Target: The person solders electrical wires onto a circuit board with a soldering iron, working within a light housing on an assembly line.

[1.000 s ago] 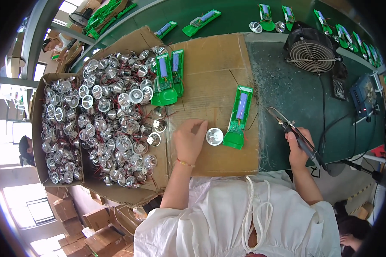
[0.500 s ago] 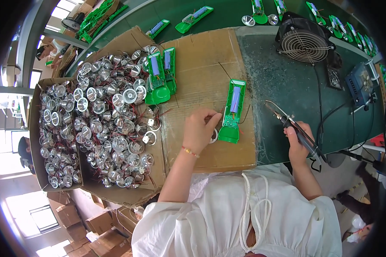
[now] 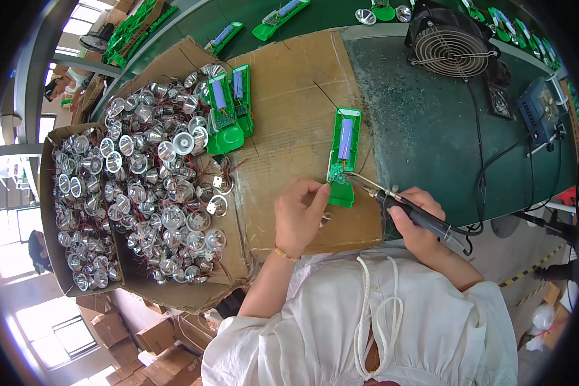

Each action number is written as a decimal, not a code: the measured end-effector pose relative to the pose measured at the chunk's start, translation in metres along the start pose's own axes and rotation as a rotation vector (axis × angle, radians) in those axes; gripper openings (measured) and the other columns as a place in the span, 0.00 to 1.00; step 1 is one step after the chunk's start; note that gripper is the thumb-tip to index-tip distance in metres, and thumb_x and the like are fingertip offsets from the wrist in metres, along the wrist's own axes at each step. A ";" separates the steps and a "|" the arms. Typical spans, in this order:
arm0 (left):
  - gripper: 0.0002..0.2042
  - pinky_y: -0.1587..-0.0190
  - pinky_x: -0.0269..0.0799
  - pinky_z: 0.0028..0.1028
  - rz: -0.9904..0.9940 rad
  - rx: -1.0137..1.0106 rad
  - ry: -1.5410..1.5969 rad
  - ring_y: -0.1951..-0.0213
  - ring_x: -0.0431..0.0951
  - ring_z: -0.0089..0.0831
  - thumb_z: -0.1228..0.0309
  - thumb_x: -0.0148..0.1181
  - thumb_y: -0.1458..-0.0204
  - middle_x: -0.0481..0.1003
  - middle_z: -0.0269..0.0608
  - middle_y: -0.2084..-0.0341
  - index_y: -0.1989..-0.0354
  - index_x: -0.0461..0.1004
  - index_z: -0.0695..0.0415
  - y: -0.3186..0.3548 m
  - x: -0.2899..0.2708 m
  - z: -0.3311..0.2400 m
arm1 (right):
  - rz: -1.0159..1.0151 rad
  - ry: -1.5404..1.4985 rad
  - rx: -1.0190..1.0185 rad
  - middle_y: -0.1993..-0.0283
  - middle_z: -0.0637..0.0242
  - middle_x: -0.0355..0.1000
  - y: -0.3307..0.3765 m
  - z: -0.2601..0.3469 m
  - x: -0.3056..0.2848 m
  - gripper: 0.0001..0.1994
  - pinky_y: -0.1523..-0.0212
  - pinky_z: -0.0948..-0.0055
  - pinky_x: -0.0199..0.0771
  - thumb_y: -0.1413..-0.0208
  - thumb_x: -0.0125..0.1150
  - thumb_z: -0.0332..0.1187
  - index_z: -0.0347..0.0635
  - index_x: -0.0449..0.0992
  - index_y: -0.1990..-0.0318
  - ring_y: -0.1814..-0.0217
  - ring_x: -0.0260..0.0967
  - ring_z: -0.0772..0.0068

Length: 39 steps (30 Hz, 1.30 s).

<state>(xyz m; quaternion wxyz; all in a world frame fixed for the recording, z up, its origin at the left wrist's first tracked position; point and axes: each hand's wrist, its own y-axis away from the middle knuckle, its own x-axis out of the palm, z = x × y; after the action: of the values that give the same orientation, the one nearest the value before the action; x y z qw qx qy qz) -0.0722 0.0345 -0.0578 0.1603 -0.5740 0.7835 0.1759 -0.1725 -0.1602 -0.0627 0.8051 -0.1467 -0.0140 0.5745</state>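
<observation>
A green plastic housing (image 3: 343, 196) lies on the cardboard sheet, with a purple cylindrical battery (image 3: 345, 139) and a small green circuit board (image 3: 336, 172) in it. My left hand (image 3: 298, 215) is closed at the housing's left edge, thumb and forefinger pinched together; what they hold is too small to make out. Partly hidden beside those fingers is a silvery reflector (image 3: 326, 219). My right hand (image 3: 419, 219) grips a black soldering iron (image 3: 387, 199) with a thin metal tube along it. Its tip is at the circuit board; whether it touches cannot be told.
A cardboard box (image 3: 183, 297) full of reflectors with red wires stands at left. Two filled green housings (image 3: 228, 138) rest by its edge. At back right stand a black fan (image 3: 453, 51) and a blue soldering station (image 3: 539, 114), with cables. More housings (image 3: 280, 19) line the far side.
My right hand has brought the soldering iron leftward to the circuit board. My left hand stays pinched by the housing. The whole view has shifted slightly.
</observation>
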 end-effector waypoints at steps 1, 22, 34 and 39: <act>0.07 0.74 0.68 0.24 -0.015 0.017 -0.008 0.76 0.74 0.27 0.72 0.60 0.52 0.72 0.42 0.75 0.74 0.74 0.63 0.000 0.001 0.000 | -0.006 -0.008 0.033 0.73 0.63 0.70 0.000 0.000 0.001 0.07 0.78 0.79 0.66 0.52 0.60 0.25 0.33 0.71 0.67 0.78 0.66 0.80; 0.07 0.74 0.68 0.23 -0.007 0.014 0.000 0.77 0.74 0.26 0.73 0.58 0.51 0.72 0.41 0.74 0.74 0.73 0.64 0.000 0.001 -0.002 | -0.117 -0.109 0.110 0.75 0.66 0.69 0.001 -0.003 0.009 0.07 0.77 0.80 0.64 0.52 0.61 0.27 0.35 0.70 0.68 0.78 0.62 0.83; 0.07 0.77 0.67 0.22 -0.002 0.023 0.018 0.79 0.73 0.24 0.73 0.58 0.51 0.71 0.40 0.75 0.74 0.72 0.65 0.001 0.001 -0.003 | -0.064 -0.047 0.105 0.75 0.66 0.70 0.003 -0.008 0.008 0.07 0.75 0.80 0.65 0.52 0.61 0.26 0.34 0.70 0.68 0.76 0.64 0.82; 0.07 0.78 0.67 0.22 -0.004 -0.016 0.022 0.79 0.73 0.24 0.73 0.58 0.51 0.71 0.40 0.75 0.74 0.72 0.65 0.002 0.000 -0.009 | -0.095 -0.048 0.087 0.73 0.64 0.70 0.004 -0.007 0.004 0.08 0.73 0.80 0.65 0.51 0.61 0.27 0.34 0.70 0.67 0.74 0.65 0.81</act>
<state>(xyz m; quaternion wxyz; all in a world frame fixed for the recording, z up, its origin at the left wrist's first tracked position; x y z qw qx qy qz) -0.0744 0.0311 -0.0499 0.1474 -0.5789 0.7826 0.1752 -0.1738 -0.1563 -0.0708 0.8365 -0.0967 -0.0153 0.5392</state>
